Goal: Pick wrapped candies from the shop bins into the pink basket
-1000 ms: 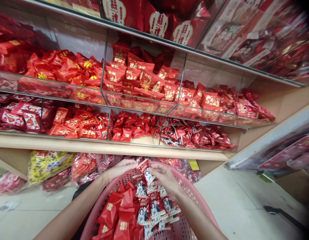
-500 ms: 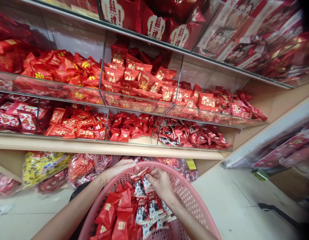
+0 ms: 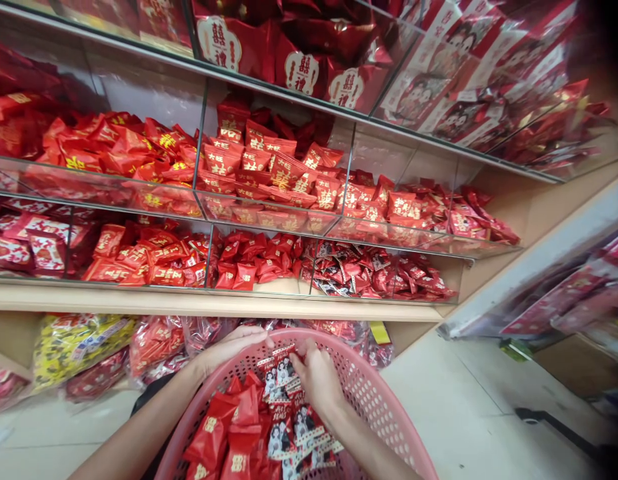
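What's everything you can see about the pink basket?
The pink basket looks like plastic, rounded, with a smooth rim and walls pierced by many small holes. It is open side up in front of the shelves, its near edge out of frame. Red packets with gold marks lie on its left, packets with printed couples toward its middle. The left hand seems to touch its far-left rim; the right hand is inside it.

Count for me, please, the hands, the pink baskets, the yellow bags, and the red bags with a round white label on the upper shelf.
Left hand and right hand: 2
Pink basket: 1
Yellow bag: 1
Red bags with a round white label: 3
Total: 7
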The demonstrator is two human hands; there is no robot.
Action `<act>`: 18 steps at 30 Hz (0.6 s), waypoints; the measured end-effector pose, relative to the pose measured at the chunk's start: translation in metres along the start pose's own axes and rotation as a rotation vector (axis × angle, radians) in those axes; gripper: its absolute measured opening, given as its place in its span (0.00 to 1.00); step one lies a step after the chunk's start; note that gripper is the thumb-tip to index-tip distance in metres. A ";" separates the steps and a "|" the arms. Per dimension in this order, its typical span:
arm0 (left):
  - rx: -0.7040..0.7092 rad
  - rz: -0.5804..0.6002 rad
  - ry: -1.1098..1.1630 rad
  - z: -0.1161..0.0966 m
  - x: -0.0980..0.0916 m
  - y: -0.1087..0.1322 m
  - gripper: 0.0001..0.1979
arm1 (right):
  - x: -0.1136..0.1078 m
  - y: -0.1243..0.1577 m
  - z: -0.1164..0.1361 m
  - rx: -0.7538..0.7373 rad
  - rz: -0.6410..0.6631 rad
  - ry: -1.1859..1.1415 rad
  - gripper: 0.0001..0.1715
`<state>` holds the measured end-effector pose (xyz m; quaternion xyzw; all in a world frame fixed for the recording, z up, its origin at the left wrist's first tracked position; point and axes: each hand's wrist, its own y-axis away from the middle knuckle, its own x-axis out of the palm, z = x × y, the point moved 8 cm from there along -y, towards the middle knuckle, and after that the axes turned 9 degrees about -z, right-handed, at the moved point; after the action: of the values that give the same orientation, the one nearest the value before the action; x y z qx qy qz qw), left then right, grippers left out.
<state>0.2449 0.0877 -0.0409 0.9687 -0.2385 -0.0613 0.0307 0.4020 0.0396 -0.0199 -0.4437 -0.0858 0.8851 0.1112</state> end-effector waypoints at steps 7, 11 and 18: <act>-0.079 0.063 0.161 -0.003 0.010 0.003 0.18 | -0.054 -0.039 0.003 0.018 -0.128 -0.135 0.10; -0.054 0.060 0.144 -0.006 0.010 0.003 0.18 | -0.076 -0.088 -0.021 0.363 -0.157 -0.747 0.11; -0.066 0.036 0.106 0.000 0.007 -0.002 0.18 | -0.071 -0.162 -0.042 0.674 -0.133 -0.986 0.12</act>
<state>0.2519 0.0858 -0.0420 0.9646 -0.2519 -0.0172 0.0764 0.4965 0.1781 0.0505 0.0852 0.1306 0.9561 0.2480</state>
